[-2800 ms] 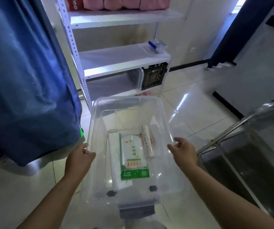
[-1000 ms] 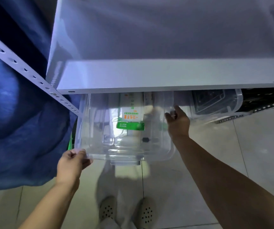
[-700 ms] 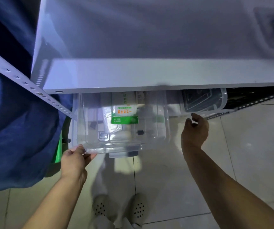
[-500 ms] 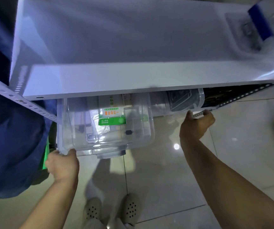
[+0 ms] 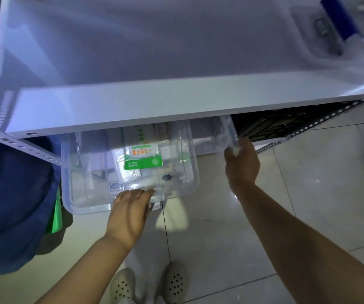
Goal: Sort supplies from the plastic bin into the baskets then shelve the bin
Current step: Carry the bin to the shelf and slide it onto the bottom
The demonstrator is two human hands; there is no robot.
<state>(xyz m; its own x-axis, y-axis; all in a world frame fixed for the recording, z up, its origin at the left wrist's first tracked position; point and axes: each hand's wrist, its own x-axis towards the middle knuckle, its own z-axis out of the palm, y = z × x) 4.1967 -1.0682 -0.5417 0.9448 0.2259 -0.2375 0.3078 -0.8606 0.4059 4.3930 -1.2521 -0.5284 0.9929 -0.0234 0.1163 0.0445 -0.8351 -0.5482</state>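
Note:
The clear plastic bin (image 5: 84, 194) sits on the lowest shelf, its front half sticking out from under the white shelf board (image 5: 132, 106). Inside it lie a green-and-white packet (image 5: 142, 157), a lid and a pale roll. My left hand (image 5: 130, 207) rests on the middle of the bin's front rim, fingers curled over the edge. My right hand (image 5: 241, 163) grips the front corner of a second clear container (image 5: 223, 130) standing to the right of the bin on the same shelf.
A black crate (image 5: 262, 126) fills the right end of the low shelf. A small clear box with a blue lid (image 5: 339, 20) sits on the upper board. Blue fabric (image 5: 12, 194) hangs at left. My feet (image 5: 150, 284) stand on pale floor tiles.
My left hand slid from the bin's left front corner to the middle of its front rim. My right hand reached up and took hold of the neighbouring clear container.

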